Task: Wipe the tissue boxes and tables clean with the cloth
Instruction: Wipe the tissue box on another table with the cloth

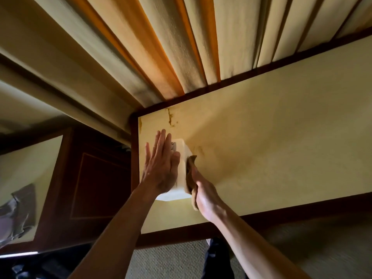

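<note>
A white tissue box (182, 172) stands near the left end of a cream table (271, 154) with a dark wooden rim. My left hand (161, 166) lies flat on top of the box with its fingers straight. Against the right side of the box, my right hand (205, 194) holds a brown cloth (190, 174). Most of the box's top is hidden under my left hand.
Cream and orange curtains (161, 47) hang just behind the table. A second cream table (26, 178) stands at the left with a crumpled grey cloth (18, 210) on it, beside dark wood panelling (96, 184). Carpet (171, 260) lies below the near edge.
</note>
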{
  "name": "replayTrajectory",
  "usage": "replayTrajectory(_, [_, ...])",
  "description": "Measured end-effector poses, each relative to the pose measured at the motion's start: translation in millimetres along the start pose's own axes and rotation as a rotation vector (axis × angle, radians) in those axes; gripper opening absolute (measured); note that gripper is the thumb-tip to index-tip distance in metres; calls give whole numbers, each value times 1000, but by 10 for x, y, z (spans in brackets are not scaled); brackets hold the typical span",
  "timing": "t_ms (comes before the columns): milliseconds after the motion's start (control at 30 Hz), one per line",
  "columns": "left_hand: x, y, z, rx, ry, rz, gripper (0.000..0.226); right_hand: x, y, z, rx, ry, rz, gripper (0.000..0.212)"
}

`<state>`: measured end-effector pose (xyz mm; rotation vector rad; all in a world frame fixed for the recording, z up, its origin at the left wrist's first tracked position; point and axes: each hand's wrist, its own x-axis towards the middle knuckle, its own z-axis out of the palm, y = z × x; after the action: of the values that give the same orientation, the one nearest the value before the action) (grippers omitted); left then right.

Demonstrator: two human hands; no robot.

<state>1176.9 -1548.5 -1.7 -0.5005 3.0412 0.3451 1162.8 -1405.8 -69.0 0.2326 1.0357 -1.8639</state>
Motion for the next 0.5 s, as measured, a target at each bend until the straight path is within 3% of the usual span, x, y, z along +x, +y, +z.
replayTrajectory(167, [-16, -8, 41, -2, -3, 29, 71, 281, 10, 136, 16, 129, -11, 60])
replayTrajectory(267, [-5, -20, 42, 3, 4, 31, 71, 567, 50, 169, -124, 227, -7, 64])
replayTrajectory(500, [-6, -14, 55, -6, 5, 37, 70, 710, -92, 230, -81, 164, -32, 68])
